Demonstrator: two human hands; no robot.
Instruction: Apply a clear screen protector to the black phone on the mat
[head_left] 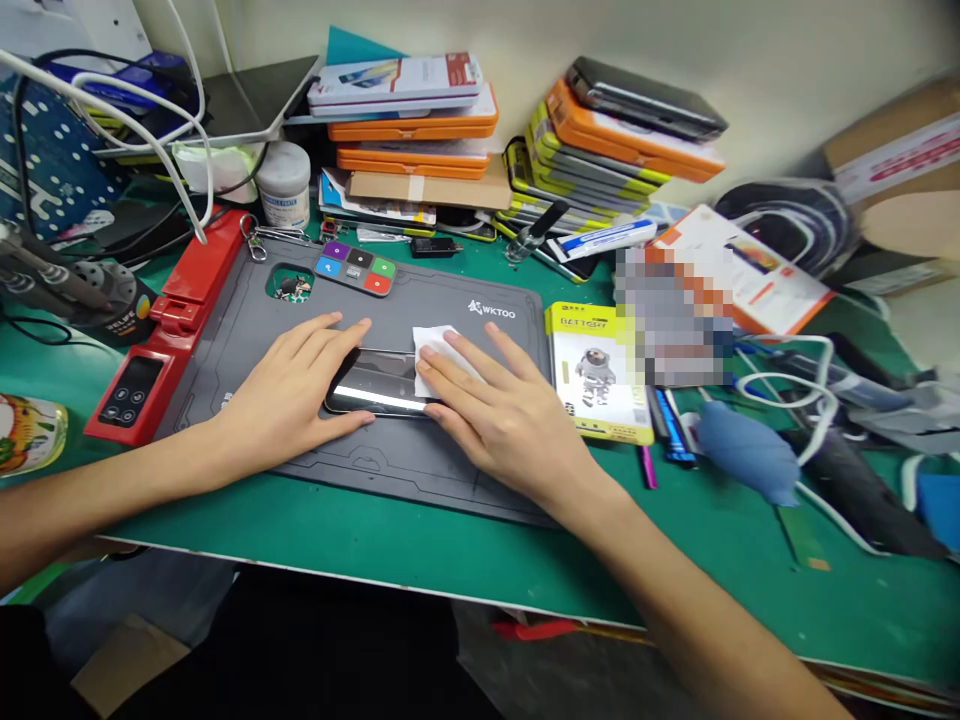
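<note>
A smartphone (pixel 379 383) with a dark, glossy face lies sideways on a grey work mat (pixel 420 465). My left hand (pixel 292 385) braces the phone's left end, thumb at the near edge and fingers toward the far edge. Under the fingertips of my right hand (pixel 499 405) is a white wipe (pixel 429 345), pressed flat on the right part of the phone. My right thumb rests by the phone's near edge. The phone's right end is hidden beneath this hand.
Left stands a red device (pixel 154 370); behind the mat are a paste jar (pixel 285 185) and stacked orange boxes (pixel 412 130). A yellow battery box (pixel 600 375) touches the mat's right side. Farther right lie a blue air blower (pixel 750 450) and cables. The table edge is near me.
</note>
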